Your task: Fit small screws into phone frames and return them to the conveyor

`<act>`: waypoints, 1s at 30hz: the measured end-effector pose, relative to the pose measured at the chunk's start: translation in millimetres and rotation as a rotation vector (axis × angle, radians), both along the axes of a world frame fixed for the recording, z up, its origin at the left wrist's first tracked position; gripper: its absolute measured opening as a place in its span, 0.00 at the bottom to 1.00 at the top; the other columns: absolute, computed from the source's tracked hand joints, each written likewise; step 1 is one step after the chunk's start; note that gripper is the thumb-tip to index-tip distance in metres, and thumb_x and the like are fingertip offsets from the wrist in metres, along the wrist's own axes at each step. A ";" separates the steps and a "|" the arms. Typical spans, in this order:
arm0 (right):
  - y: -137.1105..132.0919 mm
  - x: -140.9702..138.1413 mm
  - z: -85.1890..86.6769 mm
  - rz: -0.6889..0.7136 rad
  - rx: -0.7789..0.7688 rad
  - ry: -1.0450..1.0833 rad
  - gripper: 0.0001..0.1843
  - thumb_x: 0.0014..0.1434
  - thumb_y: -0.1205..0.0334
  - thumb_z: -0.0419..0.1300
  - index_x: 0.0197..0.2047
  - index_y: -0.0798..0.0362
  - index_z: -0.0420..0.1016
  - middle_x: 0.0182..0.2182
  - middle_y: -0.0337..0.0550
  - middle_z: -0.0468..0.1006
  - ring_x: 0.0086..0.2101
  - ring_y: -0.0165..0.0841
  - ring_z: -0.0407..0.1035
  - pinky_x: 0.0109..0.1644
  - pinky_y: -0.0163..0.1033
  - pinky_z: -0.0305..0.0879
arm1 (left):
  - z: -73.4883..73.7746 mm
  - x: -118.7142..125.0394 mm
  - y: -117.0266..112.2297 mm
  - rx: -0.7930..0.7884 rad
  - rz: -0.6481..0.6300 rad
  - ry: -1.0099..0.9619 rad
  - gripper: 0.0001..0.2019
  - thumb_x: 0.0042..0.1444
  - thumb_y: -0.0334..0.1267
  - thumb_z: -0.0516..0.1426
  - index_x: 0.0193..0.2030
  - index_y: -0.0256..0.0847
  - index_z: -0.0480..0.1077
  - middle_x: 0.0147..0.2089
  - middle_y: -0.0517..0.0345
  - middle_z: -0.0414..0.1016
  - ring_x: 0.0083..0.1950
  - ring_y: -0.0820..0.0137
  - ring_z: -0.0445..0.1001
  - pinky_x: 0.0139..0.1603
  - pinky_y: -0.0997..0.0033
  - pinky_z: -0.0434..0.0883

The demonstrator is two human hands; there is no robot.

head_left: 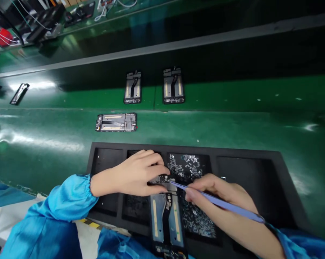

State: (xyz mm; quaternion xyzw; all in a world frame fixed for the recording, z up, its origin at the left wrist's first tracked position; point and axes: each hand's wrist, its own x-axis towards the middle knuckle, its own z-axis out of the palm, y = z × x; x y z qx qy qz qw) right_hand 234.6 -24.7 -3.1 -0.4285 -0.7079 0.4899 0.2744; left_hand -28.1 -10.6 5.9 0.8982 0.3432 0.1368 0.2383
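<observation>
A phone frame point(165, 219) lies lengthwise on the black compartment tray point(259, 158) in front of me. My left hand point(137, 172) rests on the frame's top end, fingers curled down and pressing it. My right hand point(219, 196) pinches pale blue tweezers point(216, 202), whose tip touches the frame's top edge right beside my left fingertips. A tray compartment just behind the tweezers holds several tiny silvery parts point(188, 166). Whether the tweezers grip a part is too small to see.
Three more phone frames lie on the green conveyor belt: one sideways point(116, 122), two upright point(132, 87) point(173, 85). Dark strips point(19, 93) lie at far left. Black fixtures and cables point(41, 23) stand at the back left.
</observation>
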 end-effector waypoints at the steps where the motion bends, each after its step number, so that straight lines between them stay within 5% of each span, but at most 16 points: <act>1: -0.4 0.1 0.6 0.000 0.044 -0.010 0.07 0.66 0.60 0.65 0.34 0.48 0.76 0.24 0.32 0.80 0.22 0.27 0.75 0.24 0.29 0.67 | -1.2 0.3 1.4 -0.004 -0.011 -0.018 0.17 0.68 0.48 0.60 0.51 0.33 0.76 0.46 0.47 0.74 0.48 0.61 0.73 0.52 0.61 0.72; 5: 2.4 -2.2 4.1 0.028 0.131 -0.042 0.03 0.65 0.63 0.64 0.37 0.46 0.75 0.22 0.27 0.78 0.19 0.24 0.71 0.24 0.27 0.68 | -2.5 0.5 1.3 -0.005 -0.020 -0.059 0.16 0.69 0.47 0.58 0.51 0.33 0.75 0.46 0.47 0.74 0.48 0.61 0.72 0.51 0.61 0.72; 11: 4.9 -4.8 4.5 0.013 0.134 -0.062 0.09 0.66 0.64 0.63 0.49 0.44 0.73 0.29 0.26 0.84 0.26 0.24 0.80 0.31 0.23 0.73 | -4.0 1.7 0.3 0.024 -0.034 -0.069 0.15 0.69 0.45 0.58 0.48 0.32 0.75 0.45 0.47 0.72 0.46 0.61 0.71 0.49 0.60 0.73; 15: 1.0 -1.2 3.6 -0.045 0.112 -0.072 0.07 0.67 0.64 0.62 0.47 0.44 0.72 0.27 0.26 0.84 0.27 0.25 0.81 0.33 0.23 0.74 | -5.4 2.6 0.8 0.044 -0.042 -0.052 0.15 0.70 0.45 0.57 0.48 0.32 0.75 0.44 0.47 0.73 0.44 0.62 0.70 0.49 0.61 0.72; 18: -3.1 1.8 1.0 -0.098 0.114 -0.122 0.07 0.66 0.64 0.62 0.46 0.44 0.69 0.25 0.27 0.82 0.22 0.26 0.78 0.25 0.26 0.71 | -6.6 3.8 0.5 0.059 -0.037 -0.048 0.15 0.71 0.44 0.55 0.47 0.33 0.75 0.43 0.48 0.73 0.45 0.62 0.70 0.48 0.62 0.72; 30: -2.0 1.6 0.6 0.033 0.104 -0.020 0.10 0.65 0.66 0.61 0.48 0.46 0.70 0.29 0.32 0.85 0.27 0.31 0.81 0.27 0.29 0.75 | -4.5 12.9 0.4 0.117 -0.003 0.001 0.18 0.74 0.46 0.52 0.41 0.34 0.75 0.39 0.50 0.72 0.41 0.63 0.69 0.43 0.63 0.70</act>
